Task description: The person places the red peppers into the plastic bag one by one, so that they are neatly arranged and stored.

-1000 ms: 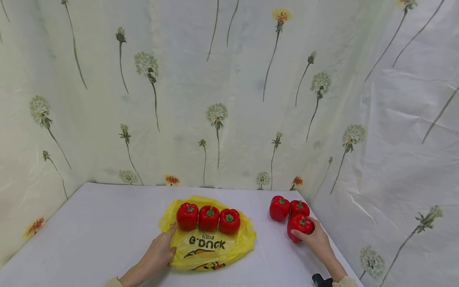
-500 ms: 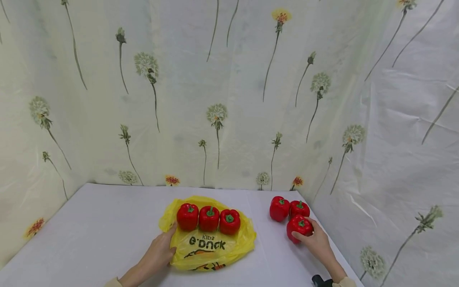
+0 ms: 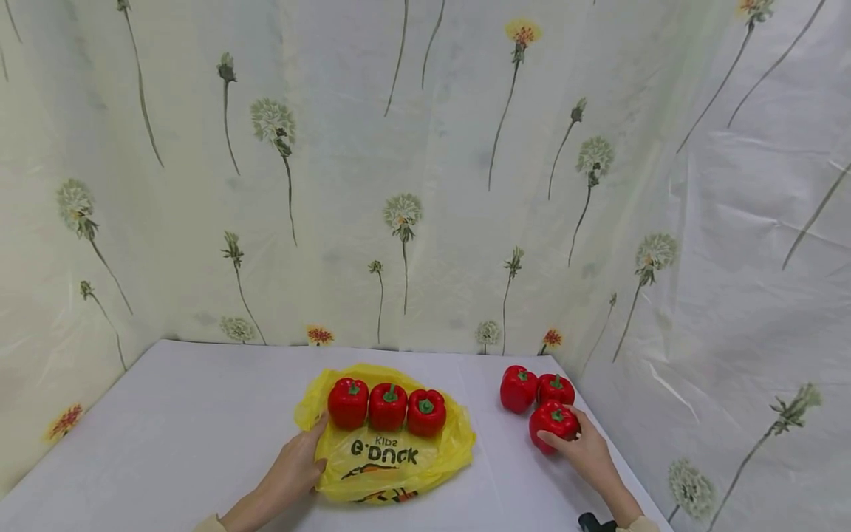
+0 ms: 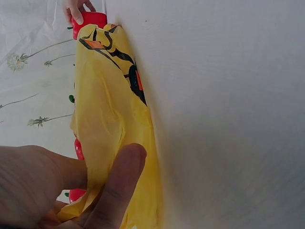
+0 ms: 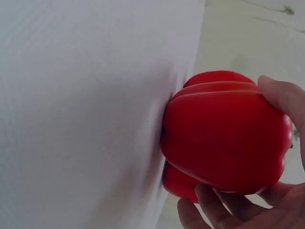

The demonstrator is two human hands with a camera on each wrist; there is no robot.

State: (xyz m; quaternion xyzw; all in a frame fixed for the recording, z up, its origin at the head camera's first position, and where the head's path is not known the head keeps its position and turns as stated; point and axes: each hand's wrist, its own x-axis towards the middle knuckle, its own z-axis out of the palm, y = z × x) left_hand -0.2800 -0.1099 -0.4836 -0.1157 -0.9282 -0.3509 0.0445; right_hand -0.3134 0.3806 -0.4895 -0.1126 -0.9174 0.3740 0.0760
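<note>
Three red peppers stand in a row on a yellow bag (image 3: 379, 473), the left one (image 3: 348, 403), the middle one (image 3: 388, 406) and the right one (image 3: 426, 412). My left hand (image 3: 292, 465) pinches the bag's left edge; in the left wrist view its thumb and fingers (image 4: 116, 186) hold the yellow plastic (image 4: 102, 114). At the right, my right hand (image 3: 588, 447) grips the nearest red pepper (image 3: 553, 425) of another group. The right wrist view shows that pepper (image 5: 228, 138) between the thumb and fingers of the hand (image 5: 267, 200), low at the table surface.
Two more red peppers (image 3: 518, 389) (image 5: 180, 183) stand just behind the gripped one, near the table's right edge. A flowered curtain (image 3: 425, 185) hangs behind and beside the white table (image 3: 199, 421). A black object (image 3: 594, 523) shows by the right wrist.
The gripped pepper and my right hand have shifted very slightly to the left. My left hand and the bag have stayed in place.
</note>
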